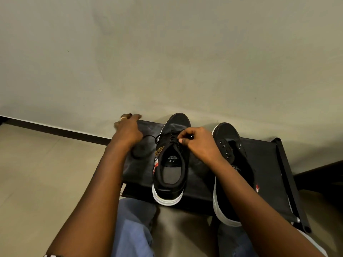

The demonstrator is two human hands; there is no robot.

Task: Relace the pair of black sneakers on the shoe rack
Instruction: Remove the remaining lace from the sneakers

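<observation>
Two black sneakers with white soles stand on a black fabric shoe rack (267, 164), toes toward the wall. The left sneaker (171, 167) has a black lace (146, 138) threaded through its eyelets. A loop of that lace runs out to the left. My right hand (200, 143) pinches the lace over the sneaker's eyelets. My left hand (128, 130) sits at the rack's far left corner, and the lace loop leads under it; its grip is hidden. The right sneaker (230, 164) shows bare eyelets and no lace.
The rack stands against a pale wall (167, 52) with a dark skirting board (55, 129). Pale floor tiles (37, 173) spread to the left. My knees in blue jeans (133, 229) are right below the rack's front edge.
</observation>
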